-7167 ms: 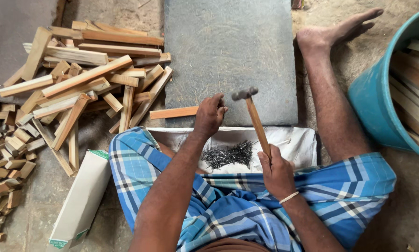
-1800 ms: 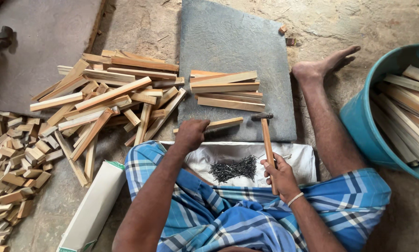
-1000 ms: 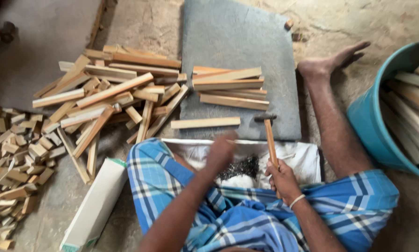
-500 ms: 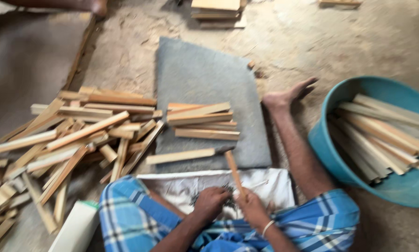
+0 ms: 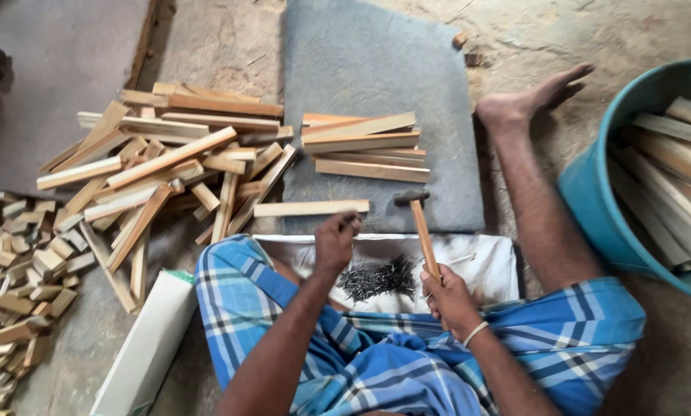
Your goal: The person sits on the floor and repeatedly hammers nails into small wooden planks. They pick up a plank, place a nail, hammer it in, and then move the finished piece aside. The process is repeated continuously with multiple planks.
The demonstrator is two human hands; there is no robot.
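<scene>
Hands part again as we pinch our left hand (image 5: 336, 240) closed just below the single wooden strip (image 5: 311, 208) at twelve o'clock, right hand (image 5: 447, 296) fisted around the hammer (image 5: 422, 235), nails (image 5: 376, 277) between them.

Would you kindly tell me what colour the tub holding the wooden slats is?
Teal, a blue-green, seen in the head view: the tub at the right edge.

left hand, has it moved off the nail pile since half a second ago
Yes. The left hand has gone forward from the nail pile on the white sheet to the grey mat's near edge, beside the single wooden strip.
</scene>
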